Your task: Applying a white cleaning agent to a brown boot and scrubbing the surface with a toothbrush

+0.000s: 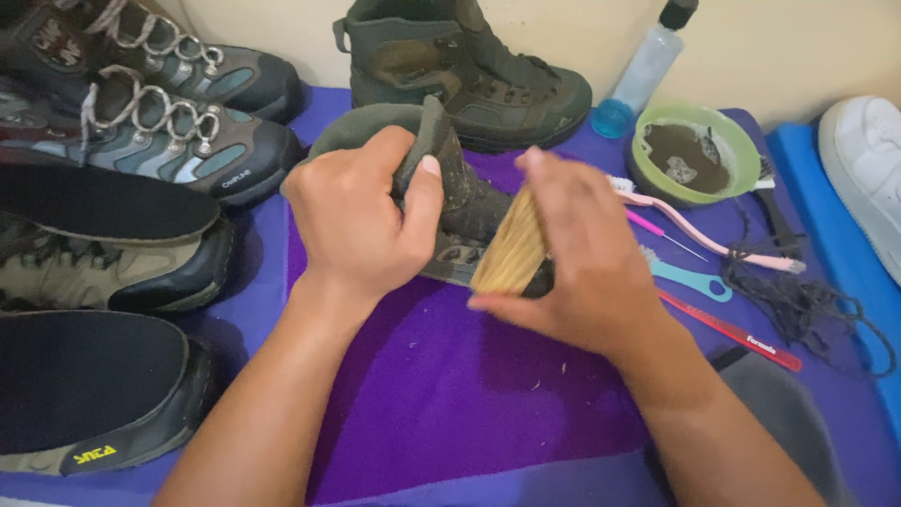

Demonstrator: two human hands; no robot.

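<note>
We see the left hand point(361, 221) closed around the collar of a muddy olive boot point(450, 178), thumb pressed against its tongue, holding it on its side over the purple towel point(450, 394) in the middle of the scene. The right hand point(582, 268) wraps tightly round a wooden-backed brush point(511, 252), whose bristle side meets the boot's side. Far behind stands a matching boot point(469, 70). To the right lie a green bowl point(746, 141) of brown water, a clear bottle point(643, 70), small pink and teal brushes and dark laces point(798, 296). More boots point(160, 141) and insoles sit left.
</note>
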